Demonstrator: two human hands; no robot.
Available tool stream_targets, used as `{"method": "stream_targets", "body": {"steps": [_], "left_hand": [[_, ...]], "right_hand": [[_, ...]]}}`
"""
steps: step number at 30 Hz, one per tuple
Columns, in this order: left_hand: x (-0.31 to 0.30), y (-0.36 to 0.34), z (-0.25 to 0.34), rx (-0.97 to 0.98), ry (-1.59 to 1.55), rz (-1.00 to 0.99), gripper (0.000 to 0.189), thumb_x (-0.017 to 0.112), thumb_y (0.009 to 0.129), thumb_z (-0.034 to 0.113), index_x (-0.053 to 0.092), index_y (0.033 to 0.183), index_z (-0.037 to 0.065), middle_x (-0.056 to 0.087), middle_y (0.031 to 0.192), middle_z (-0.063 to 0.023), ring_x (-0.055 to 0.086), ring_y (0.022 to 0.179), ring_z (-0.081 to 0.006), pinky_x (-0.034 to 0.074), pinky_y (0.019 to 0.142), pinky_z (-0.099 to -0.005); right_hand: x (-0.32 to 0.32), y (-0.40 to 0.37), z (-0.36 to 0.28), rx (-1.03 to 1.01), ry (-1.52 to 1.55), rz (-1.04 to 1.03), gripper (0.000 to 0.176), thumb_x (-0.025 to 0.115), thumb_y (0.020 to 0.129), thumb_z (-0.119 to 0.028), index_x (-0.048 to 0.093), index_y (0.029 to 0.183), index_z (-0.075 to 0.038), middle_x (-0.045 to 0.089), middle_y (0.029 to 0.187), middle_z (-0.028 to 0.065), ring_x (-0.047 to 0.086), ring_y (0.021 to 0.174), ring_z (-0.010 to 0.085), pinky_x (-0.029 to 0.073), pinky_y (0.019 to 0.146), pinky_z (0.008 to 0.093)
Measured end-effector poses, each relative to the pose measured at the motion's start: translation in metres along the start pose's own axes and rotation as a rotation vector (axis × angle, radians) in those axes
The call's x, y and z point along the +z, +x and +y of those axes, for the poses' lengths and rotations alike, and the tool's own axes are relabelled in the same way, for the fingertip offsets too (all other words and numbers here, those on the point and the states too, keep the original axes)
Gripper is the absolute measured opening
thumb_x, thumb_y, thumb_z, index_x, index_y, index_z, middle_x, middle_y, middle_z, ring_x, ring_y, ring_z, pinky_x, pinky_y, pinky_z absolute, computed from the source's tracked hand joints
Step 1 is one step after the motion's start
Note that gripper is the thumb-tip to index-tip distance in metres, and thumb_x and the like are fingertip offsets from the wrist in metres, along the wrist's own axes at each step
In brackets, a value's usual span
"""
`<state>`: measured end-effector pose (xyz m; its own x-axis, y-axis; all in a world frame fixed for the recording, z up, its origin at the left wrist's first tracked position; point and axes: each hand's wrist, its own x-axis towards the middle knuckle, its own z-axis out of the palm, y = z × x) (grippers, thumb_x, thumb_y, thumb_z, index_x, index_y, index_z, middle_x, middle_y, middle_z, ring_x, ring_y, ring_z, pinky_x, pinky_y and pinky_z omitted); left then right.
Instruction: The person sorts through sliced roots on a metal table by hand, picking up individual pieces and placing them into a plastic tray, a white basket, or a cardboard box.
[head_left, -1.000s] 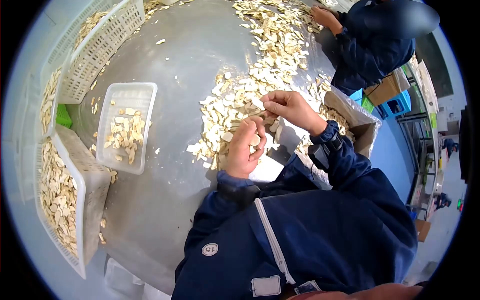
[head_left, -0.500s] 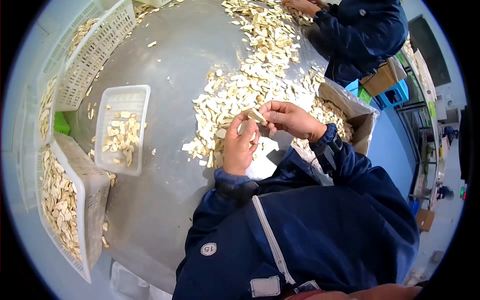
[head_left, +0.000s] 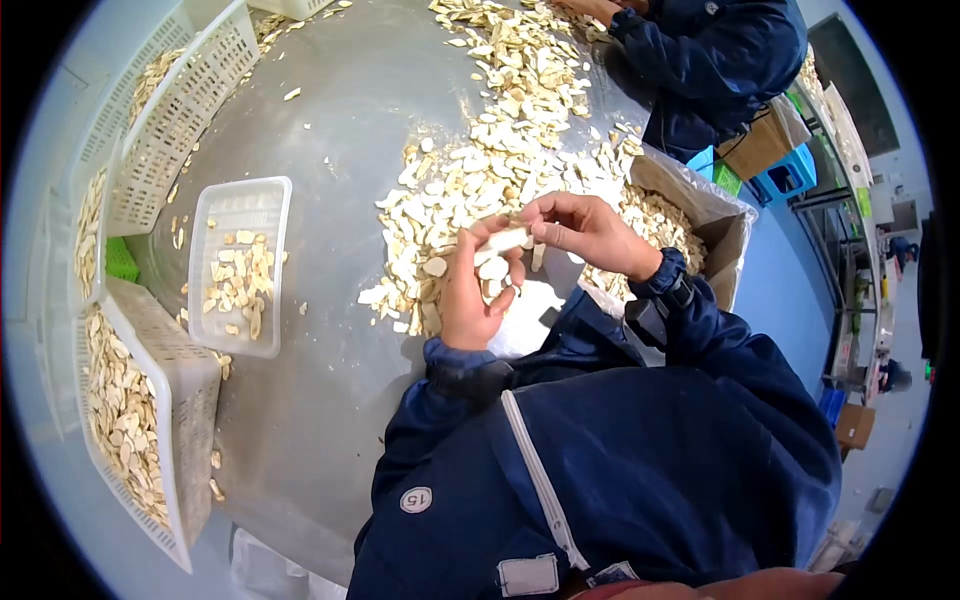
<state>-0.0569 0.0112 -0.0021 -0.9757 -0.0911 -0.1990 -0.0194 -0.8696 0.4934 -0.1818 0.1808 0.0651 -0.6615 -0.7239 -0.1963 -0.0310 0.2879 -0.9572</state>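
Note:
Over a heap of pale dried slices (head_left: 450, 190) on the metal table, both my hands meet. A long whitish slice (head_left: 506, 241) lies between them. My left hand (head_left: 472, 295) curls around its near end, with further slices (head_left: 493, 268) showing in its palm. At the other end, my right hand (head_left: 598, 238) pinches the slice between thumb and fingers. Below my right wrist stands a lined carton (head_left: 742, 235) filled with similar slices.
To the left is a clear plastic tray (head_left: 283, 240) holding some slices. White slotted baskets (head_left: 190, 400) with slices line the table's left edge. Another person's dark sleeve (head_left: 690, 60) reaches over the heap at top right. Blue crates (head_left: 790, 175) stand beyond.
The slice between my hands has turned to lie more level, its broad length now showing. My left fingers have opened a little, revealing more slices in the palm. The view has shifted slightly.

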Motion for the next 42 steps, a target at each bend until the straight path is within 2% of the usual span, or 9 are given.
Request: {"method": "stream_targets", "body": {"steps": [3,8,12,16,19,27,35,38,42], "left_hand": [[0.006,-0.001,0.002,-0.103,-0.125,-0.027,0.048,0.038,0.114,0.045,0.059,0.122,0.003,0.062,0.096,-0.0099,0.050,0.061,-0.0085,0.027,0.038,-0.0179],[-0.006,-0.001,0.006,-0.195,0.003,-0.143,0.033,0.043,0.113,0.033,0.055,0.106,0.003,0.059,0.095,-0.0106,0.045,0.058,-0.0074,0.027,0.038,-0.0183],[-0.001,-0.003,0.006,-0.230,0.013,-0.155,0.020,0.049,0.110,0.020,0.056,0.111,0.001,0.058,0.101,-0.0097,0.051,0.064,-0.0087,0.028,0.040,-0.0179],[0.000,-0.003,0.007,-0.231,0.008,-0.161,0.020,0.052,0.109,0.019,0.058,0.117,0.001,0.059,0.101,-0.0092,0.054,0.067,-0.0101,0.029,0.041,-0.0174],[-0.004,-0.004,0.003,-0.261,0.043,-0.203,0.022,0.054,0.108,0.018,0.059,0.120,0.001,0.059,0.096,-0.0079,0.054,0.067,-0.0102,0.029,0.041,-0.0176],[-0.004,-0.005,0.003,-0.357,0.146,-0.373,0.024,0.058,0.108,0.021,0.060,0.120,0.000,0.060,0.088,-0.0060,0.054,0.066,-0.0090,0.029,0.045,-0.0193],[-0.006,-0.005,0.005,-0.402,0.138,-0.405,0.020,0.058,0.108,0.020,0.061,0.120,0.004,0.059,0.091,-0.0024,0.056,0.072,-0.0097,0.037,0.055,-0.0192],[-0.007,-0.005,0.001,-0.365,0.141,-0.397,0.022,0.059,0.108,0.020,0.061,0.119,0.001,0.061,0.089,-0.0052,0.056,0.067,-0.0098,0.030,0.046,-0.0186],[-0.006,-0.005,0.002,-0.394,0.137,-0.399,0.023,0.059,0.108,0.020,0.061,0.120,0.001,0.061,0.090,-0.0053,0.056,0.067,-0.0099,0.030,0.046,-0.0186]], "right_hand": [[0.000,0.000,-0.006,-0.059,-0.244,0.060,0.023,0.071,0.102,-0.022,0.073,0.115,-0.002,0.074,0.099,0.0027,0.066,0.088,0.0085,0.054,0.079,0.0270],[0.001,-0.015,0.001,0.080,-0.355,-0.275,0.018,0.074,0.096,-0.017,0.074,0.111,-0.006,0.074,0.093,0.0061,0.069,0.085,0.0142,0.056,0.080,0.0311],[-0.012,-0.012,0.031,-0.238,-0.609,0.089,0.020,0.071,0.096,-0.017,0.075,0.112,-0.007,0.073,0.101,0.0124,0.072,0.089,0.0273,0.057,0.080,0.0365],[-0.039,-0.009,0.023,-0.018,-0.692,0.355,0.023,0.068,0.096,-0.016,0.075,0.118,-0.011,0.073,0.105,0.0145,0.071,0.097,0.0330,0.056,0.088,0.0406],[-0.060,0.000,0.043,-0.288,-1.010,0.584,0.028,0.066,0.098,-0.021,0.073,0.125,-0.013,0.072,0.113,0.0161,0.069,0.102,0.0380,0.056,0.089,0.0450],[-0.079,0.002,0.057,-0.076,-0.928,0.504,0.028,0.065,0.100,-0.025,0.072,0.121,-0.008,0.072,0.105,0.0168,0.070,0.092,0.0377,0.055,0.081,0.0438],[-0.063,0.003,0.049,-0.101,-0.892,0.449,0.025,0.072,0.096,-0.027,0.073,0.117,-0.013,0.071,0.104,0.0130,0.070,0.095,0.0352,0.056,0.082,0.0428],[-0.065,0.006,0.054,-0.230,-0.947,0.555,0.020,0.072,0.096,-0.026,0.074,0.110,-0.011,0.071,0.100,0.0122,0.070,0.094,0.0336,0.056,0.080,0.0421],[-0.044,-0.003,0.027,-0.089,-0.881,0.471,0.018,0.072,0.096,-0.026,0.075,0.103,-0.010,0.074,0.095,0.0116,0.072,0.088,0.0306,0.057,0.077,0.0406]]}}
